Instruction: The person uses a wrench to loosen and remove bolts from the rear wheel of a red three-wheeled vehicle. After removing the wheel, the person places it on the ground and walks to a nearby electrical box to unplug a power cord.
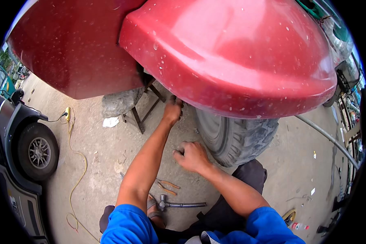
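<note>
Blue sleeves (130,225) sit nearest the camera, behind both grips, with bare forearms (144,166) reaching out of them. The left grip (173,110) is the farther forward of the two, its fingers bent at the lower edge of a red fender (232,61); whether it touches that edge or holds anything, I cannot tell. The right grip (192,156) is closer to the body and narrow, its fingers curled in loosely with a small gap by the thumb; I cannot tell whether something is inside it.

The fender spreads ahead of both grips, mostly to the right of the left one, and a second red panel (77,53) is ahead and to the left of that grip. Just right of the right grip is a big dusty tyre (252,140), partly hidden by the fender. Left of the left grip are a brown stand (138,118), a grey lump (120,103) and a white scrap (110,123) on the ground (103,162).

From the right grip toward the body lie orange-handled pliers (170,184), then a hammer (163,202), its head just beside a sandalled foot (154,211). Well left of both grips, a yellow cord (85,168) runs near a car wheel (40,153). Well right, a grey pole (326,135) slants away.
</note>
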